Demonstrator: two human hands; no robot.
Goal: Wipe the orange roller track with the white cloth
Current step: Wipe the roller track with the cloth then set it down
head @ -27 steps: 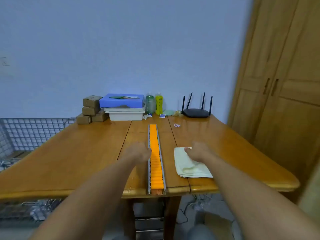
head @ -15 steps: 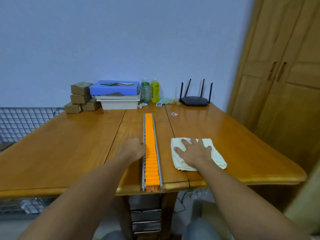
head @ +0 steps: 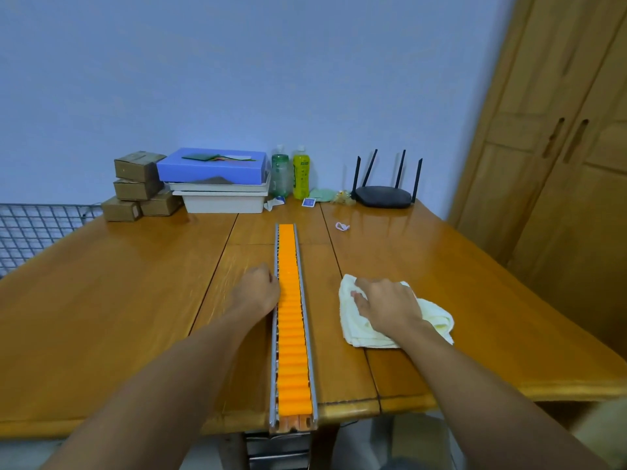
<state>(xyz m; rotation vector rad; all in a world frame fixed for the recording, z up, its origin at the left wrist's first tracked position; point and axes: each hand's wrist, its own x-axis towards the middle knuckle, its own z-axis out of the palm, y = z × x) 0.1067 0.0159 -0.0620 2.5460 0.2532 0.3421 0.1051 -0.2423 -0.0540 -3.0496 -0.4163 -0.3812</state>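
Glossy varnished wood table (head: pixel 118 300); ribbed orange plastic roller track (head: pixel 292 334) in metal rails; soft cloth (head: pixel 437 320).
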